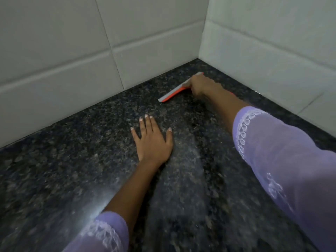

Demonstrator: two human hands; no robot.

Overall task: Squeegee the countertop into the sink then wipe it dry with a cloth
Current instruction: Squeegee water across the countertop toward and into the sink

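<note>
Orange-backed, grey-bladed squeegee (175,91) lies edge-down on the dark speckled stone desk (72,160), near the tiled corner (201,51). My right hand (199,85) is curled round its grip; my left hand (152,140) lies flat, fingers spread, on the desk. I judge the tool light, its body stiff, its blade flexible, best held at mid-handle. Wet stone looks slippery. Neither sink nor cloth is in view.

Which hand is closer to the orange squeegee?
The right hand. It grips the squeegee near the far corner of the countertop. The left hand lies flat on the countertop, apart from the squeegee and nearer the person.
</note>
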